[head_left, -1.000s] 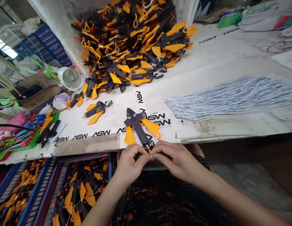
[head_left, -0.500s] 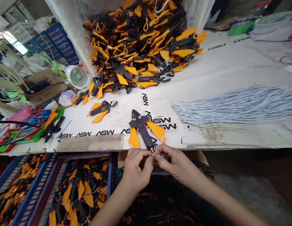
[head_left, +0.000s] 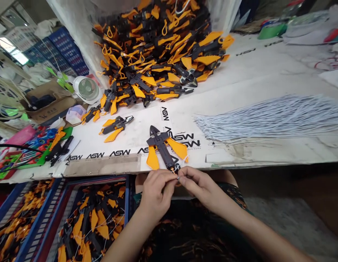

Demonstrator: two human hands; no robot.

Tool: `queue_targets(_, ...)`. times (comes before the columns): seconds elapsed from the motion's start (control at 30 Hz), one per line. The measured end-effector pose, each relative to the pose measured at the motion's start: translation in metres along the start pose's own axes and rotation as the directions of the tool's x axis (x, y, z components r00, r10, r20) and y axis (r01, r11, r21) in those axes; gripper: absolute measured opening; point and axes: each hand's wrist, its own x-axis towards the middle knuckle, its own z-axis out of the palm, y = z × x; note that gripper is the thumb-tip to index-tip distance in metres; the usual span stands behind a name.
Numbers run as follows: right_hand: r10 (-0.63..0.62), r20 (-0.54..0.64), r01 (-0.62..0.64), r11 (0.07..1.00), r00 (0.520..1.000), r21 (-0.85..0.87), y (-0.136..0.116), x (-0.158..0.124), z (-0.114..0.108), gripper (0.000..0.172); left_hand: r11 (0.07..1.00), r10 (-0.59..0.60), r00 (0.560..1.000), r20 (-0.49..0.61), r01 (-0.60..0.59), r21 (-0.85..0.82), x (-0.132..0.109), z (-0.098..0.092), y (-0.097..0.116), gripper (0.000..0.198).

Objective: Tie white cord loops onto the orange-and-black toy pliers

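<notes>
Left hand [head_left: 158, 189] and right hand [head_left: 200, 183] pinched white cord [head_left: 178, 178] beside the winged toy's [head_left: 164, 151] tail | a gentle, even pull near the tail probably suited this fine work.

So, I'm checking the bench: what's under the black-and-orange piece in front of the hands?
White table covering with black lettering shows around the piece; whatever lies directly beneath it can't be seen.
</notes>
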Motion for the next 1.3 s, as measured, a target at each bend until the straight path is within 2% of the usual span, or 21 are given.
queue_targets(0.07,0.021,0.035,-0.023,0.998,0.999,0.051,-0.001,-0.001,-0.001,0.037,0.983,0.165,0.986,0.024,-0.166,0.082,0.001,-0.003,-0.004,0.014)
queue_targets(0.1,0.029,0.054,-0.033,0.997,0.998,0.072,-0.001,-0.001,-0.002,0.037,0.970,0.209,0.977,0.047,-0.213,0.114,0.001,-0.005,-0.004,0.015)
queue_targets(0.17,0.037,0.090,-0.047,0.993,0.995,0.104,-0.002,-0.003,-0.004,0.036,0.973,0.182,0.981,0.068,-0.190,0.128,0.001,-0.006,-0.004,0.014)
queue_targets(0.23,0.022,0.097,-0.032,0.994,0.995,0.101,-0.002,-0.006,-0.006,0.034,0.998,0.004,0.997,0.083,-0.008,0.054,0.001,-0.005,-0.002,0.008)
queue_targets(0.27,0.006,0.082,-0.012,0.997,0.997,0.072,-0.001,-0.007,-0.006,0.032,0.993,-0.116,0.988,0.104,0.117,-0.009,0.001,-0.004,-0.001,0.006)
queue_targets(0.33,-0.024,0.036,0.025,0.999,0.999,-0.028,0.001,-0.009,-0.006,0.028,0.929,-0.318,0.932,0.175,0.343,-0.137,0.001,-0.001,0.001,0.009)
queue_targets(0.37,-0.034,0.015,0.035,0.997,0.999,-0.074,0.003,-0.009,-0.005,0.027,0.887,-0.381,0.901,0.208,0.419,-0.192,0.000,0.000,0.001,0.010)
queue_targets(0.47,-0.019,-0.023,0.016,0.992,1.000,-0.128,0.007,-0.009,-0.005,0.031,0.782,-0.483,0.838,0.252,0.543,-0.306,-0.001,0.005,0.001,0.013)
queue_targets(0.57,-0.017,-0.031,0.013,0.992,0.999,-0.125,0.007,-0.007,-0.008,0.028,0.722,-0.520,0.806,0.284,0.592,-0.359,-0.002,0.005,0.000,0.016)
queue_targets(0.63,-0.022,-0.026,0.019,0.992,0.999,-0.124,0.007,-0.007,-0.011,0.025,0.754,-0.488,0.824,0.287,0.564,-0.337,-0.003,0.003,-0.001,0.016)
queue_targets(0.67,-0.019,-0.022,0.016,0.992,1.000,-0.125,0.007,-0.007,-0.013,0.023,0.806,-0.437,0.856,0.276,0.509,-0.302,-0.003,0.001,-0.003,0.014)
queue_targets(0.7,-0.012,-0.017,0.010,0.992,1.000,-0.128,0.007,-0.007,-0.013,0.023,0.877,-0.357,0.897,0.261,0.418,-0.238,-0.003,-0.002,-0.004,0.014)
queue_targets(0.77,0.002,-0.006,-0.002,0.992,1.000,-0.123,0.007,-0.006,-0.012,0.023,0.990,-0.124,0.961,0.247,0.138,-0.041,0.001,-0.006,-0.007,0.020)
queue_targets(0.8,0.004,-0.002,-0.005,0.994,1.000,-0.111,0.006,-0.005,-0.011,0.023,0.998,-0.001,0.967,0.256,-0.016,0.065,0.003,-0.007,-0.009,0.020)
queue_targets(0.87,0.000,-0.003,0.000,0.996,1.000,-0.084,0.004,-0.004,-0.008,0.023,0.941,0.172,0.937,0.305,-0.247,0.230,0.009,-0.010,-0.011,0.011)
queue_targets(0.93,0.004,-0.001,-0.004,0.996,1.000,-0.091,0.001,-0.004,-0.007,0.023,0.885,0.239,0.905,0.351,-0.352,0.304,0.014,-0.013,-0.012,0.010)
queue_targets(1.03,0.024,0.039,-0.018,0.986,0.999,-0.163,-0.005,-0.007,-0.007,0.023,0.869,0.252,0.882,0.399,-0.388,0.308,0.014,-0.024,-0.013,0.016)
queue_targets(1.13,0.028,0.060,-0.013,0.972,0.998,-0.233,-0.008,-0.013,-0.007,0.024,0.895,0.249,0.889,0.385,-0.363,0.259,0.005,-0.041,-0.018,0.017)
queue_targets(1.23,-0.019,0.083,0.039,0.965,0.996,-0.259,-0.008,-0.017,-0.004,0.020,0.950,0.168,0.895,0.413,-0.259,0.177,-0.001,-0.052,-0.026,0.016)
queue_targets(1.3,-0.088,0.110,0.112,0.967,0.990,-0.228,-0.008,-0.017,-0.004,0.014,0.985,0.058,0.888,0.456,-0.125,0.118,0.002,-0.051,-0.029,0.014)
